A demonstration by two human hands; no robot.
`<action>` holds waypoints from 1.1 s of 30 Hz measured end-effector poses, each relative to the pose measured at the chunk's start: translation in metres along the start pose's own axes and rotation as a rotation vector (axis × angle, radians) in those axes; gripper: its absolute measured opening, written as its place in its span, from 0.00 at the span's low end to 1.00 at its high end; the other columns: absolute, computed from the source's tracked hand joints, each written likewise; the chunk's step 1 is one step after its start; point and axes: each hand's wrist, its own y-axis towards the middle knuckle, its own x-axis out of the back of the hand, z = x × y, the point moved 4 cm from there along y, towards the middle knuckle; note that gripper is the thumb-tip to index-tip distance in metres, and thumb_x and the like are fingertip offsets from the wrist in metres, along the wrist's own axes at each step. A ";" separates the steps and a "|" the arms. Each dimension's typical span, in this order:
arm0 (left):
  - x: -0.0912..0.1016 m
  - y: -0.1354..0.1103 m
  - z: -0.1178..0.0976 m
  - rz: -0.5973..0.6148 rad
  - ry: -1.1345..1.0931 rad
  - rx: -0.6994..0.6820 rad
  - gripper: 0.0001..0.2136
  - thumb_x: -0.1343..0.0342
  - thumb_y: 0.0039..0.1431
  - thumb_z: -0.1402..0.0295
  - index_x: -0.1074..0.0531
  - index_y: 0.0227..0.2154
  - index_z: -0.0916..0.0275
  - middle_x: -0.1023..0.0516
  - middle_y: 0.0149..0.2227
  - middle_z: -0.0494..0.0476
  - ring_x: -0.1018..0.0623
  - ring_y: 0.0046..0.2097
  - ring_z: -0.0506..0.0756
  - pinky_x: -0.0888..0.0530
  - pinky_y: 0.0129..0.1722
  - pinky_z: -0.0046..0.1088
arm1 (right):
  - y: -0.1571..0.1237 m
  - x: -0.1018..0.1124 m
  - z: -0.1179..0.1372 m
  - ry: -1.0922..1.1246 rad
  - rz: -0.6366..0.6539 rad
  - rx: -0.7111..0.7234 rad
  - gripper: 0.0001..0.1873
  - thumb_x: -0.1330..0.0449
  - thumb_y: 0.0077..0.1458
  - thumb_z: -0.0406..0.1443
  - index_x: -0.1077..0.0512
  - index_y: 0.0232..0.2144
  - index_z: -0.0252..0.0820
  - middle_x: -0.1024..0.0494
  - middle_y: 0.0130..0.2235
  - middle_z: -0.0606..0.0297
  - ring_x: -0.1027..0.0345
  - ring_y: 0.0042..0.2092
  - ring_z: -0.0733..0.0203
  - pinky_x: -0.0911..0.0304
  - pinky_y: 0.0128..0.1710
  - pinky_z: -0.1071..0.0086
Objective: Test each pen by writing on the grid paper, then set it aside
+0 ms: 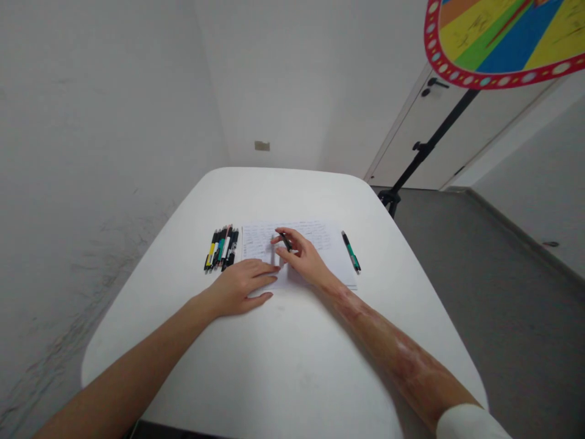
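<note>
My right hand [299,253] is closed around a dark pen [286,242], held over the middle of a white sheet of paper [336,268]. Rows of handwriting cover the upper part of the sheet; my right hand hides some of them. My left hand [244,283] lies flat across the paper's lower left corner, fingers stretched to the right and holding nothing. Left of the sheet, several pens [222,247] lie side by side in a row. A single green and black pen [351,252] rests just to the right of the paper.
The white table [274,372] has rounded corners and stands near the walls. Beyond its far right corner is a black stand [414,161] bearing a colourful wheel [503,42]. A door [439,134] with a dark handle is behind it.
</note>
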 end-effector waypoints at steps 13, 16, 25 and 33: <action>0.002 -0.002 0.003 -0.052 -0.039 -0.004 0.09 0.39 0.72 0.70 0.15 0.48 0.58 0.12 0.54 0.61 0.12 0.51 0.59 0.14 0.54 0.42 | -0.076 0.133 0.008 -0.493 -0.163 0.115 0.37 0.39 0.65 0.44 0.37 0.74 0.53 0.21 0.64 0.50 0.24 0.55 0.42 0.28 0.58 0.44; 0.004 -0.003 0.003 -0.070 -0.012 0.005 0.08 0.39 0.72 0.70 0.14 0.46 0.58 0.12 0.53 0.60 0.12 0.50 0.58 0.14 0.52 0.40 | -0.089 0.164 0.000 -0.645 -0.243 0.137 0.42 0.44 0.64 0.39 0.45 0.78 0.57 0.25 0.64 0.51 0.25 0.54 0.41 0.29 0.58 0.42; 0.008 -0.009 0.006 -0.109 0.071 0.028 0.06 0.38 0.70 0.69 0.16 0.40 0.59 0.11 0.50 0.59 0.12 0.47 0.58 0.14 0.51 0.40 | -0.090 0.185 -0.037 -0.866 -0.220 0.139 0.33 0.46 0.63 0.34 0.29 0.69 0.47 0.25 0.48 0.51 0.30 0.51 0.42 0.32 0.56 0.45; 0.011 -0.006 0.004 -0.126 0.087 0.015 0.06 0.39 0.71 0.69 0.17 0.38 0.59 0.11 0.48 0.58 0.12 0.46 0.57 0.14 0.49 0.38 | -0.084 0.180 -0.039 -0.946 -0.197 0.119 0.31 0.43 0.69 0.44 0.29 0.70 0.45 0.24 0.48 0.50 0.31 0.48 0.42 0.33 0.53 0.44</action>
